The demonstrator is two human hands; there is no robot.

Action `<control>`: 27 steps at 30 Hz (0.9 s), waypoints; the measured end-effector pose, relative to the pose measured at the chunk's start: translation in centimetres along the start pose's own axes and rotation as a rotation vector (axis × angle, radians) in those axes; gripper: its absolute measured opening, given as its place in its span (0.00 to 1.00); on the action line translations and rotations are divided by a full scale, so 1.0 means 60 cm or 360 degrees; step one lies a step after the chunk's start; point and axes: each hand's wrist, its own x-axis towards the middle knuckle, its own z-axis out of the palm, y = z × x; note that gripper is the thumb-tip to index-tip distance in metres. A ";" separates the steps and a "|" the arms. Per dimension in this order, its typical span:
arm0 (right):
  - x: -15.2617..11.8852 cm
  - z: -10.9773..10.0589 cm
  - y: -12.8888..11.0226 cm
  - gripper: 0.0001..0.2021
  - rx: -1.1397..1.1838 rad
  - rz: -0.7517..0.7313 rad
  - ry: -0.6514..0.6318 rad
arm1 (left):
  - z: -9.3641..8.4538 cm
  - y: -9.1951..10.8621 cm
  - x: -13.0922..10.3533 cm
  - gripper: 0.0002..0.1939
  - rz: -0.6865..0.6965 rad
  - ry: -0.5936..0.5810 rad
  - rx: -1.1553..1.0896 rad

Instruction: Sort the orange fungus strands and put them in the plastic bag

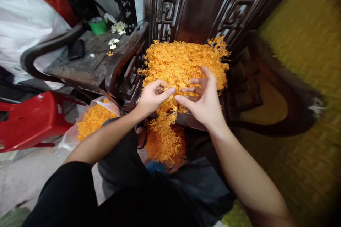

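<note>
A thick heap of orange plastic sprigs (183,55) with branching tips lies on the seat of a dark carved wooden chair (197,17). My left hand (154,95) is over its front edge, fingers curled toward the thumb on an orange sprig, partly hidden. Close by on the right, my right hand (205,97) has its fingers bent and apart, the thumb tip near my left thumb; I see nothing clearly held in it. Below both hands, more orange sprigs (166,138) spill over the seat edge into an orange bag between my legs.
On the left stands another wooden chair with green tape (97,25), white flower pieces (118,28) and a dark object (76,49). Beside it are a red plastic stool (32,122), a bag of orange sprigs (96,118) and a big white bag (23,21).
</note>
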 end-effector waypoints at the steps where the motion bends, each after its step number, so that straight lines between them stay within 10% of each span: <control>1: 0.001 0.004 -0.006 0.46 -0.0017 -0.0061 0.0040 | -0.004 0.003 -0.006 0.12 -0.0013 0.0019 0.0035; 8: 0.010 0.022 -0.037 0.10 -0.0153 -0.0303 0.0155 | -0.009 0.029 -0.025 0.13 -0.0116 -0.0192 -0.0066; 14: 0.009 0.008 -0.052 0.22 -0.0052 -0.0294 -0.0142 | -0.011 0.021 -0.010 0.12 -0.0126 0.0011 -0.0096; 27: 0.024 -0.012 -0.050 0.06 0.0102 -0.0216 0.0323 | -0.017 0.056 -0.007 0.12 -0.0134 -0.0234 -0.0036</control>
